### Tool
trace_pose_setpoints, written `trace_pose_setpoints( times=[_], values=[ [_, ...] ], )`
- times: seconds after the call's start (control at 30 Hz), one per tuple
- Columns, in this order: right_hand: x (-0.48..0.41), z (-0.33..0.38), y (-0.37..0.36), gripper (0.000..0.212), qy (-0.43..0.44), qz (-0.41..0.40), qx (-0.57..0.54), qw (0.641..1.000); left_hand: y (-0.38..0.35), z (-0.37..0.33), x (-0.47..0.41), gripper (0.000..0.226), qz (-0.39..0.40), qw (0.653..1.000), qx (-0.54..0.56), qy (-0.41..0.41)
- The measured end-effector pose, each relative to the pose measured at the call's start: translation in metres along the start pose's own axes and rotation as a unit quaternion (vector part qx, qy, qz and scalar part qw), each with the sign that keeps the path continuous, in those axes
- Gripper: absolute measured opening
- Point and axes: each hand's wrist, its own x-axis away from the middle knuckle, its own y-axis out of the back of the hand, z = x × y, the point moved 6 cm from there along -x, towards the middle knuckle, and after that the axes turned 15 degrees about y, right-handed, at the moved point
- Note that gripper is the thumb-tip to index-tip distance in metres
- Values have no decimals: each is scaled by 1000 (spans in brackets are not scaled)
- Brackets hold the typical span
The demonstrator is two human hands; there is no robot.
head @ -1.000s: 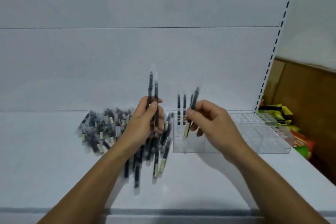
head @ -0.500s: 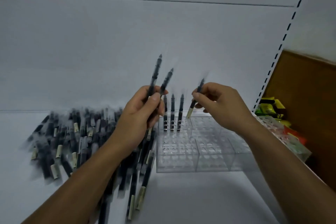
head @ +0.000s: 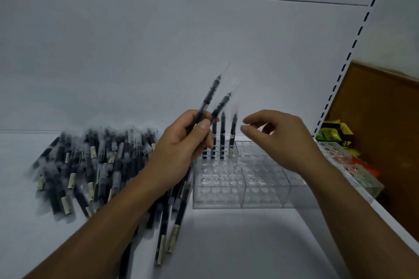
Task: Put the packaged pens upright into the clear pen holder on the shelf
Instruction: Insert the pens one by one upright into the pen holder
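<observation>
Four black wrapped pens (head: 222, 140) stood in the clear acrylic holder (head: 263, 190); left hand (head: 181, 145) gripped two more, right hand (head: 281, 136) loosely open and empty, a heap (head: 90, 165) unsorted.

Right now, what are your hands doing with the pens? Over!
Left hand holds two packaged pens. Right hand empty, near the clear pen holder. A few upright pens in its back row. Nothing in the way.

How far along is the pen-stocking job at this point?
Done: a few packaged pens stand upright in the back-left row of the clear pen holder, partly hidden by the left hand. In hand: that hand grips two more pens; the right hand is empty. Left: most holes are unfilled, and a big pile of pens lies on the shelf.
</observation>
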Motion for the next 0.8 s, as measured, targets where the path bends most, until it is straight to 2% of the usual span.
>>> trace_pose_setpoints(
  times=[0.07, 0.13, 0.2, 0.3, 0.4, 0.47, 0.53, 0.6, 0.7, 0.8],
  values=[
    [5, 10, 6, 8, 13, -49, -88, 995, -3, -1, 1, 19, 10, 1000, 5, 1],
    [7, 22, 0, 10, 13, -41, -185, 982, -6, 0, 2, 23, 22, 1000, 1, 2],
    [7, 33, -7, 11, 20, -22, -233, 972, -9, 2, 2, 26, 38, 999, -11, 1],
    [8, 36, -11, 10, 12, -33, -292, 956, -12, 4, 2, 24, 48, 998, -45, -2],
    [9, 33, -9, 10, -13, -57, -351, 935, -11, 7, 2, 18, 17, 998, -62, 1],
    [8, 25, 1, 10, -43, -115, -385, 915, -5, 10, 1, 18, -24, 998, -63, 5],
    [7, 13, 18, 10, -62, -191, -370, 907, 0, 10, 1, 19, -52, 996, -70, -2],
    [7, 3, 33, 9, -49, -228, -283, 930, 2, 9, 1, 20, -60, 995, -75, -7],
    [7, -4, 32, 5, -17, -197, -159, 967, 1, 9, 1, 19, -54, 995, -85, -11],
    [5, -7, 23, 4, -4, -158, -94, 983, -2, 11, 1, 19, -47, 993, -104, -16]
  ],
)
